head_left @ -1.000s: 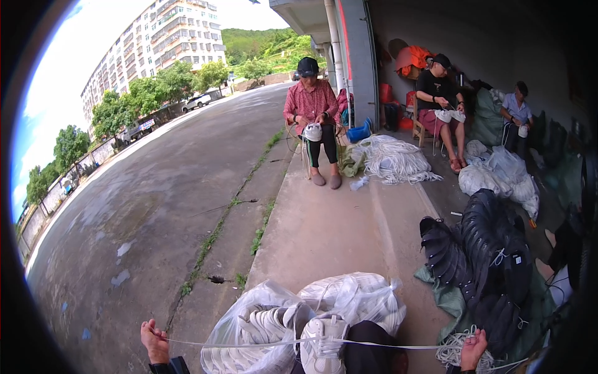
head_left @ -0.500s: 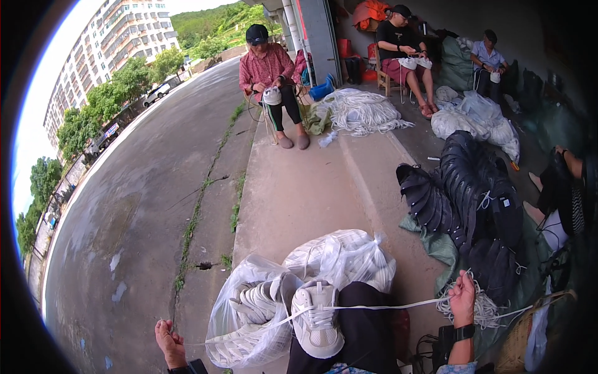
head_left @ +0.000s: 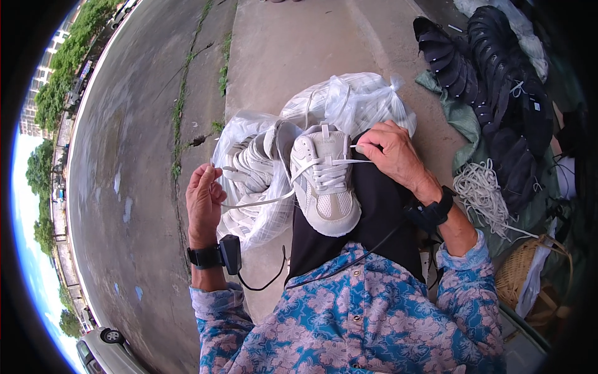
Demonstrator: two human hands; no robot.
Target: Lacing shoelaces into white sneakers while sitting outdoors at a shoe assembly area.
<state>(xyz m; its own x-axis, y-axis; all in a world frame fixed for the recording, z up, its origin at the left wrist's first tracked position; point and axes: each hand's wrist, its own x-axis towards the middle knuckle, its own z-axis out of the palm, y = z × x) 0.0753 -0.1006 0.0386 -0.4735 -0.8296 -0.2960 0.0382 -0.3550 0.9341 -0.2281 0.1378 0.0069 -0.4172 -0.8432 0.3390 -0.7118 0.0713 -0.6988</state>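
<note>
A: A pale concrete walkway runs from far to near through the middle, right?

B: Yes. Left of it lies a darker grey road, scuffed with lighter patches, and green weeds follow a seam near the walkway's edge.

A: What stands around that?

B: Trees at the far left, a silver car at the near left. On the right, black shoe parts are heaped on green sheeting. Nearer, there's a tangle of white cord, then a wicker basket.

A: And the sneaker?

B: On the person's dark trousers, toe pointing near, just right of a clear bag of pale shoes. A 2nd clear bag sits farther off.

A: Are the hands holding anything?

B: Both are. The left hand pinches 1 end of the shoelace, left of the sneaker. The right hand grips its other end, just to the right.
</note>
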